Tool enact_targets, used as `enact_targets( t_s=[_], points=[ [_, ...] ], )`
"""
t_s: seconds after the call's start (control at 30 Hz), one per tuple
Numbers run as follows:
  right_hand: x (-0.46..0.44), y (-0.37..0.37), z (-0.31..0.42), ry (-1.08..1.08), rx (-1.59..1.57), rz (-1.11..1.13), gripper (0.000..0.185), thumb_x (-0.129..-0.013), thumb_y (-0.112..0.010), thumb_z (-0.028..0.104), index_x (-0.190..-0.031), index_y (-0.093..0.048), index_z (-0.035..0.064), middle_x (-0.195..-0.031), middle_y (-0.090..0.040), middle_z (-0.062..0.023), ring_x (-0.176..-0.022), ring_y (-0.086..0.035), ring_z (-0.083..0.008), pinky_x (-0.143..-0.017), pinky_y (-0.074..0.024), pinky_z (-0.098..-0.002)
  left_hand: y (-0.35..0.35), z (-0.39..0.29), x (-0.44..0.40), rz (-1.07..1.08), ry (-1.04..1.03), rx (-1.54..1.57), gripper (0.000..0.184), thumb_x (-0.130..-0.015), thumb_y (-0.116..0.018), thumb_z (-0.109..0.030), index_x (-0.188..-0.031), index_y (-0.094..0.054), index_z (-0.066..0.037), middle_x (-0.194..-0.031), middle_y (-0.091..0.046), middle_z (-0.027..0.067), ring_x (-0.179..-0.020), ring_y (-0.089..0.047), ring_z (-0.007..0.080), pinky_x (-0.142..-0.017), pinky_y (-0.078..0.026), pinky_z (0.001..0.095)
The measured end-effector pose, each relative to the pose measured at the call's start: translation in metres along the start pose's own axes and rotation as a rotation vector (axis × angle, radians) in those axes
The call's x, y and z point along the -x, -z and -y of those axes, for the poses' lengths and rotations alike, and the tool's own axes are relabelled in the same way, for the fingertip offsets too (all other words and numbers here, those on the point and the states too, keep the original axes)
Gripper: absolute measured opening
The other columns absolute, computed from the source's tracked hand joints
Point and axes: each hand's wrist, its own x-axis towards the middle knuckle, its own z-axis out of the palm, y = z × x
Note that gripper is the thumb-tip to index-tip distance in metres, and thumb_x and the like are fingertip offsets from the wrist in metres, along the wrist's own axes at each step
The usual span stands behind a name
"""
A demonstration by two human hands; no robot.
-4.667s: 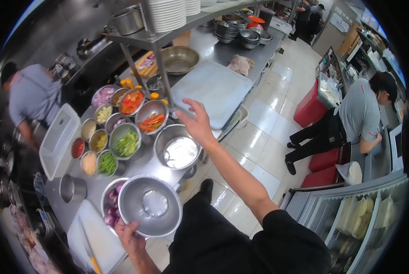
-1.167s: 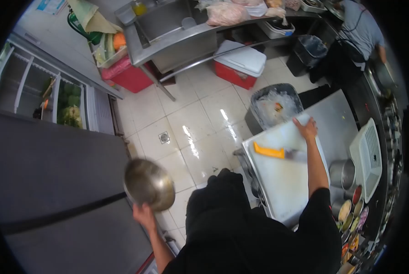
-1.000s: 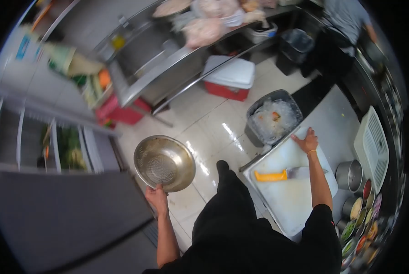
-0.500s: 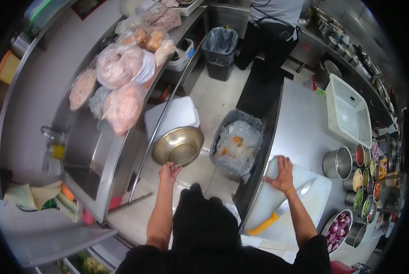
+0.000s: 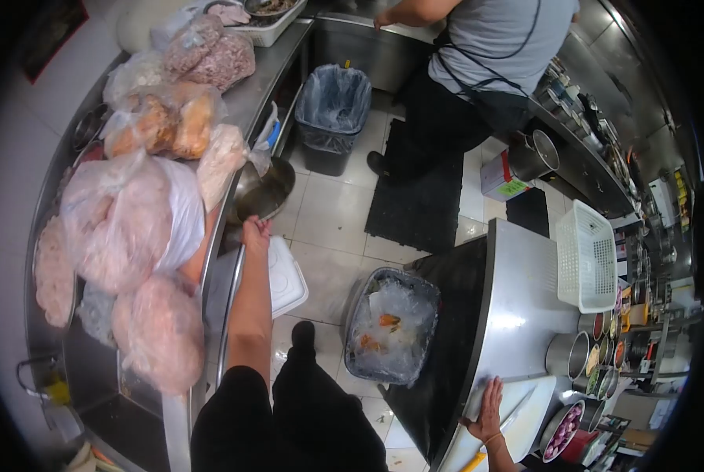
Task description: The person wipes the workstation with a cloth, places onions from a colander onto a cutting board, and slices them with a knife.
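Observation:
My left hand (image 5: 256,230) grips the near rim of a metal bowl (image 5: 264,193), which is partly beneath the edge of the left counter, beside a bag of meat. My right hand (image 5: 487,411) lies spread on a white cutting board (image 5: 517,417) at the lower right, with nothing held. A knife with a yellow handle (image 5: 474,461) rests on the board beside that hand; my wrist hides part of it. Large plastic bags of meat (image 5: 118,220) crowd the left counter (image 5: 267,82) above the sink (image 5: 104,417).
A lined bin with scraps (image 5: 393,326) stands between the counters, and another lined bin (image 5: 334,110) is farther off. A co-worker (image 5: 489,55) stands ahead near black mats (image 5: 415,197). On the right are a white basket (image 5: 586,256), a pot (image 5: 566,355) and a bowl of onions (image 5: 562,431).
The view has turned and moved forward from the cutting board. My left hand has carried the bowl to the left counter's underside; my right hand remains on the board. The co-worker appears nearer.

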Motion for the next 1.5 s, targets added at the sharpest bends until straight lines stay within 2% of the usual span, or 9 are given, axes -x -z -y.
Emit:
enact_targets(
  t_s=[0.33,0.57,0.67,0.73,0.93,1.03,1.13,1.27,1.5],
  points=[
    [0.002,0.008,0.001,-0.083,-0.015,0.05,0.151,-0.042,-0.096,0.026,-0.158,-0.004,0.0022,-0.163,-0.006,-0.0282,-0.15,-0.005,-0.0502,-0.123,-0.0135,-0.052,-0.1,-0.015,-0.151,-0.014,-0.095,0.036,0.019,-0.097,-0.056,-0.015,-0.113,-0.057,-0.005,-0.11,-0.056,0.0138,-0.101,-0.056,0.0267,-0.093,-0.052,0.0448],
    [0.017,-0.01,-0.021,0.093,0.025,-0.052,0.129,-0.06,-0.087,0.035,-0.155,-0.011,-0.0081,-0.159,-0.015,-0.0328,-0.147,-0.011,-0.0536,-0.121,-0.0144,-0.0564,-0.089,-0.007,-0.151,0.417,-0.049,-0.214,0.038,-0.104,-0.043,-0.019,-0.14,-0.048,-0.006,-0.149,-0.045,0.018,-0.14,-0.042,0.0303,-0.116,-0.036,0.0521],
    [0.02,-0.011,-0.002,0.021,-0.031,-0.112,0.128,-0.058,-0.086,0.023,-0.158,-0.01,0.0011,-0.164,-0.012,-0.0244,-0.151,-0.009,-0.0458,-0.121,-0.0152,-0.0557,-0.087,0.012,0.013,0.474,0.102,-0.552,0.049,-0.104,-0.049,-0.028,-0.144,-0.041,-0.001,-0.148,-0.046,0.019,-0.141,-0.04,0.0314,-0.115,-0.036,0.0517],
    [0.013,0.002,0.012,-0.101,-0.108,-0.027,0.134,-0.053,-0.085,0.009,-0.161,-0.005,0.0126,-0.166,-0.003,-0.0192,-0.153,-0.005,-0.0416,-0.118,-0.0151,-0.0653,-0.025,0.049,0.055,0.445,0.192,-0.678,0.032,-0.098,-0.06,-0.025,-0.12,-0.062,-0.001,-0.112,-0.067,0.0112,-0.106,-0.065,0.0249,-0.094,-0.053,0.0392],
    [0.0,-0.024,0.017,-0.08,-0.184,-0.132,0.123,-0.062,-0.085,0.018,-0.16,-0.011,0.0122,-0.166,-0.01,-0.016,-0.153,-0.005,-0.0402,-0.118,-0.0115,-0.0666,0.101,0.109,0.373,0.822,0.25,-1.225,0.011,-0.097,-0.064,-0.015,-0.093,-0.065,-0.005,-0.085,-0.068,0.0054,-0.071,-0.064,0.0118,-0.06,-0.052,0.0243],
    [-0.001,-0.021,-0.002,0.012,-0.57,-0.202,0.098,-0.076,-0.081,0.035,-0.155,-0.029,0.0081,-0.162,-0.024,-0.0178,-0.152,-0.009,-0.0404,-0.119,-0.0128,-0.0641,0.132,0.13,0.525,1.266,0.118,-1.427,0.009,-0.093,-0.069,-0.011,-0.094,-0.065,-0.003,-0.083,-0.068,0.0043,-0.07,-0.063,0.0121,-0.067,-0.052,0.0266],
    [0.025,0.0,-0.045,0.098,-0.89,-0.697,0.061,-0.082,-0.075,0.025,-0.137,-0.055,0.0059,-0.145,-0.051,-0.0192,-0.14,-0.041,-0.0395,-0.118,-0.0294,-0.0506,0.13,0.155,0.643,1.516,-0.119,-1.585,0.021,-0.089,-0.073,-0.014,-0.103,-0.068,0.001,-0.079,-0.07,0.0083,-0.07,-0.065,0.0132,-0.066,-0.054,0.0275],
    [0.093,0.022,-0.182,-0.288,-0.53,-1.26,0.04,-0.081,-0.073,0.015,-0.119,-0.064,0.0067,-0.121,-0.065,-0.0139,-0.113,-0.058,-0.0348,-0.102,-0.0447,-0.0448,0.133,0.21,0.741,1.697,-0.14,-1.759,0.044,-0.083,-0.079,-0.024,-0.117,-0.062,-0.001,-0.093,-0.068,0.0135,-0.078,-0.067,0.0244,-0.072,-0.054,0.0358],
    [0.155,0.04,-0.346,-0.64,-0.095,-0.675,0.058,-0.07,-0.076,0.015,-0.126,-0.062,0.0143,-0.12,-0.06,-0.017,-0.109,-0.06,-0.0376,-0.09,-0.0521,-0.0462,0.17,0.277,0.79,1.589,-0.562,-2.15,0.075,-0.079,-0.078,-0.032,-0.137,-0.041,-0.002,-0.112,-0.064,0.0245,-0.102,-0.063,0.041,-0.087,-0.049,0.0498]
  ],
)
